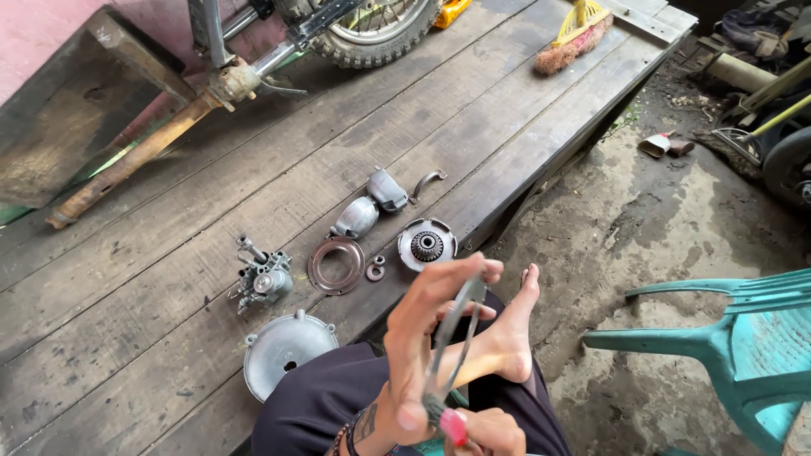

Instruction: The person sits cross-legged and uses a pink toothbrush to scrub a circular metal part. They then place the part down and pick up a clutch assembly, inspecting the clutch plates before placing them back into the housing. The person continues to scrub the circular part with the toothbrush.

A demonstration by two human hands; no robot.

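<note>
My left hand [420, 338] is raised over my lap and pinches a thin metal ring [456, 333], held edge-on between thumb and fingers. My right hand [494, 432] is at the bottom edge, closed on a small tool with a pink handle [454, 425]. The tool's tip touches the lower part of the ring. My bare foot [511, 338] rests just behind the ring, over the edge of the wooden platform [169, 371].
On the planks lie a carburetor [262, 279], a flat ring [335, 264], a small gear [375, 272], a round hub [427, 246], a domed cover [287, 350] and two metal housings [370, 204]. A motorcycle wheel [372, 34], rusty pipe [127, 165], broom [574, 34] and green chair [743, 346] stand around.
</note>
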